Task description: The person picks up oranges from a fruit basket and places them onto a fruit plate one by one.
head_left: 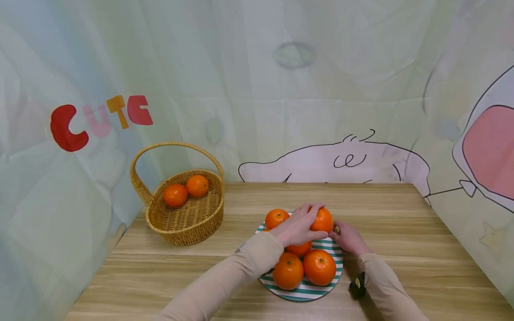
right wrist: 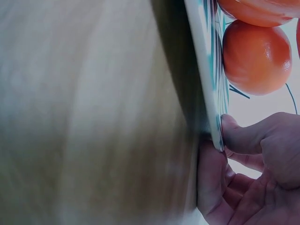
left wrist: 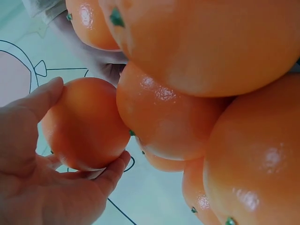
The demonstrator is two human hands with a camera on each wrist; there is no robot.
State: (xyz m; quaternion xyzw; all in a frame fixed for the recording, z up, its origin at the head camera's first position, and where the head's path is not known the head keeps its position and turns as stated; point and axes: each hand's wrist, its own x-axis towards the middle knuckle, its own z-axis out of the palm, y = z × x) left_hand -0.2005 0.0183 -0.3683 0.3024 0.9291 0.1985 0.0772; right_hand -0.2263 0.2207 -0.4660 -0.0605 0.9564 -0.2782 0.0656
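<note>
My left hand (head_left: 296, 226) reaches across the plate and grips an orange (head_left: 323, 220) at its far right. In the left wrist view, thumb and fingers curl round that orange (left wrist: 86, 124). My right hand (head_left: 348, 239) pinches the right rim of the teal-and-white striped plate (head_left: 338, 258). The right wrist view has the thumb on the upper face of the plate (right wrist: 213, 89) and a finger beneath the rim. Several other oranges lie on the plate, among them one at the front right (head_left: 319, 267); my left arm partly covers some.
A wicker basket (head_left: 201, 231) with a tall arched handle stands at the left back, holding two oranges (head_left: 175, 195). The wooden table (head_left: 405, 232) is bordered by a printed curtain (head_left: 257, 111) at the back and sides. A small black object (head_left: 357, 286) is at the right wrist.
</note>
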